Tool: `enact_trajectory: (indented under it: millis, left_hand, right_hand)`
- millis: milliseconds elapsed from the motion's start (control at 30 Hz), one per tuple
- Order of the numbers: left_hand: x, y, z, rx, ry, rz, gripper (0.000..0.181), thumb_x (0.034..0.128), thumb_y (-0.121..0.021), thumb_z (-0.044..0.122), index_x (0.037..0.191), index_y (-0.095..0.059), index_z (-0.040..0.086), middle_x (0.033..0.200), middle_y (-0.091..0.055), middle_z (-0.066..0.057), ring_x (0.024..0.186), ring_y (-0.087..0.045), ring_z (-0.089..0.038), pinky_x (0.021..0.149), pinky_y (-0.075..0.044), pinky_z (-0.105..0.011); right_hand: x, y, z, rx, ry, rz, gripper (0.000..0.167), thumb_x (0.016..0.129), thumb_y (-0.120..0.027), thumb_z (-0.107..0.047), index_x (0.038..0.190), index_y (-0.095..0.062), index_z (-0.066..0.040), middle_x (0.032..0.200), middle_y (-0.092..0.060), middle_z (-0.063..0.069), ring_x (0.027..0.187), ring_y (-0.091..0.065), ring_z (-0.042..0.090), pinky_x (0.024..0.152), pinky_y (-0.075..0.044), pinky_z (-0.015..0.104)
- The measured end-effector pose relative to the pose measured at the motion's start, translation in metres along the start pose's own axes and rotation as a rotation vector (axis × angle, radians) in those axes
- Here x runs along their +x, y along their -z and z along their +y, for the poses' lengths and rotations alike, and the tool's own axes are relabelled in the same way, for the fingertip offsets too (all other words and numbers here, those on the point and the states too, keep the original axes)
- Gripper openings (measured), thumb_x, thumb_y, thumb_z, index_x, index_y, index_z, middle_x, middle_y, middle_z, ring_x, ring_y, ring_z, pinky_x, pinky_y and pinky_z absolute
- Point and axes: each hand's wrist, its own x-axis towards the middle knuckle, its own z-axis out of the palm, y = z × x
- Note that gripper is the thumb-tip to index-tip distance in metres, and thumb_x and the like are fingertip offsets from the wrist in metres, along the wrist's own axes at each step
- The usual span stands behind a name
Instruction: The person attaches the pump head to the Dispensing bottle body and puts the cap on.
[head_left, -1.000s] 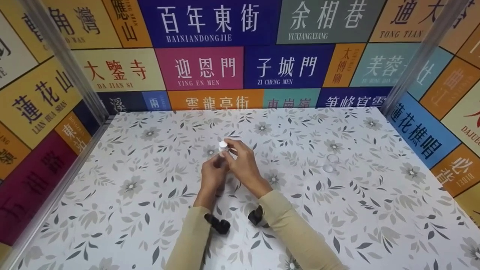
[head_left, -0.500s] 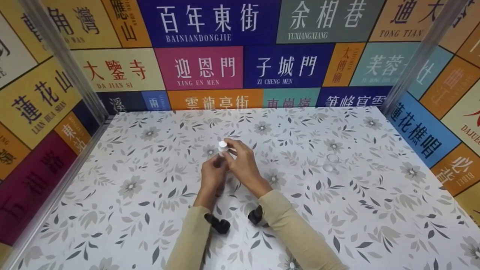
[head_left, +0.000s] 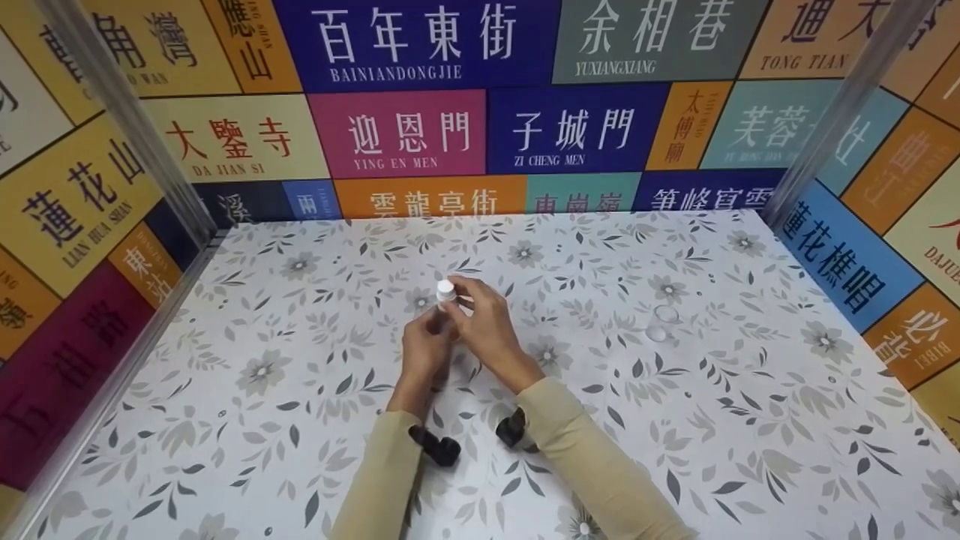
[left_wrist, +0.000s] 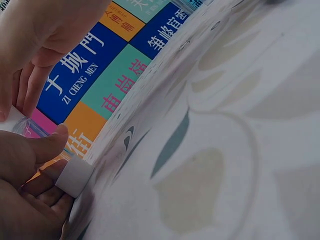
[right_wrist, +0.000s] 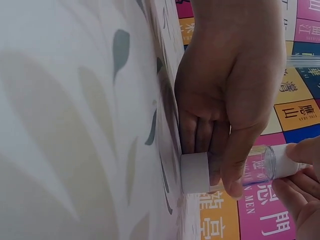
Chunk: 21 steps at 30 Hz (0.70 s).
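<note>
A small clear cylindrical bottle stands upright between the hands, a white cap on top and a white base at or very near the tabletop. Its transparent body shows the wall colours through it. Low down, my left hand grips the bottle, thumb across the clear part just above the base. My right hand pinches the white cap from the right, as the right wrist view also shows. Whether the cap is seated or loose is too fine to tell. Any contents cannot be made out.
To the right on the flower-patterned tabletop lies a small clear cup-like piece. Colourful sign-printed walls enclose the table at the back and sides. A black wrist camera is strapped to each sleeve.
Both hands stay around the bottle with no clear movement. Only the head view has shifted very slightly.
</note>
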Motion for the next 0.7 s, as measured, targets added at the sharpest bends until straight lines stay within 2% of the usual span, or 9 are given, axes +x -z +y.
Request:
enact_trajectory:
  millis: [67,200,300,500,700]
  left_hand:
    - [-0.0002,0.0002,0.0003,-0.003,-0.01,0.004,0.031,0.091,-0.065,0.005,0.122,-0.07,0.001,0.115,-0.073,-0.02,0.105,-0.068,-0.03,0.097,-0.054,-0.043]
    - [0.0,0.0003,0.0001,-0.014,0.01,-0.01,0.034,0.0914,-0.065,0.005,0.125,-0.068,0.003,0.124,-0.07,-0.02,0.117,-0.067,-0.031,0.104,-0.052,-0.042]
    - [0.0003,0.0002,-0.0002,-0.02,0.009,-0.015,0.035,0.0919,-0.064,0.004,0.126,-0.068,0.003,0.124,-0.07,-0.019,0.119,-0.066,-0.031,0.104,-0.052,-0.042]
    - [0.0007,-0.0006,-0.0005,-0.028,-0.035,-0.022,0.033,0.0919,-0.064,0.004,0.125,-0.068,0.001,0.122,-0.071,-0.02,0.116,-0.067,-0.03,0.103,-0.053,-0.042]
    - [0.0006,-0.0009,-0.0023,-0.032,-0.033,-0.016,0.032,0.0911,-0.064,0.003,0.123,-0.07,0.002,0.116,-0.073,-0.018,0.107,-0.069,-0.028,0.098,-0.055,-0.042]
  right_hand:
    - [0.0003,0.0002,0.0,0.001,0.004,0.004,0.032,0.09,-0.071,-0.004,0.12,-0.064,0.006,0.114,-0.07,0.02,0.104,-0.071,0.032,0.089,-0.06,0.036]
    - [-0.0002,0.0013,-0.0002,-0.007,-0.002,-0.01,0.035,0.09,-0.072,-0.004,0.123,-0.063,0.005,0.118,-0.069,0.02,0.108,-0.07,0.032,0.092,-0.059,0.034]
    - [-0.0001,0.0025,-0.0005,-0.002,-0.01,-0.033,0.038,0.091,-0.07,-0.004,0.126,-0.063,0.005,0.122,-0.068,0.021,0.112,-0.069,0.032,0.094,-0.058,0.031]
    - [0.0012,0.0043,-0.0018,-0.012,-0.013,-0.038,0.033,0.093,-0.068,-0.005,0.124,-0.064,0.005,0.121,-0.069,0.022,0.108,-0.071,0.032,0.09,-0.059,0.028]
    - [0.001,0.0037,-0.0023,-0.019,-0.014,-0.028,0.033,0.092,-0.069,-0.005,0.123,-0.065,0.005,0.119,-0.07,0.022,0.106,-0.072,0.031,0.089,-0.059,0.027]
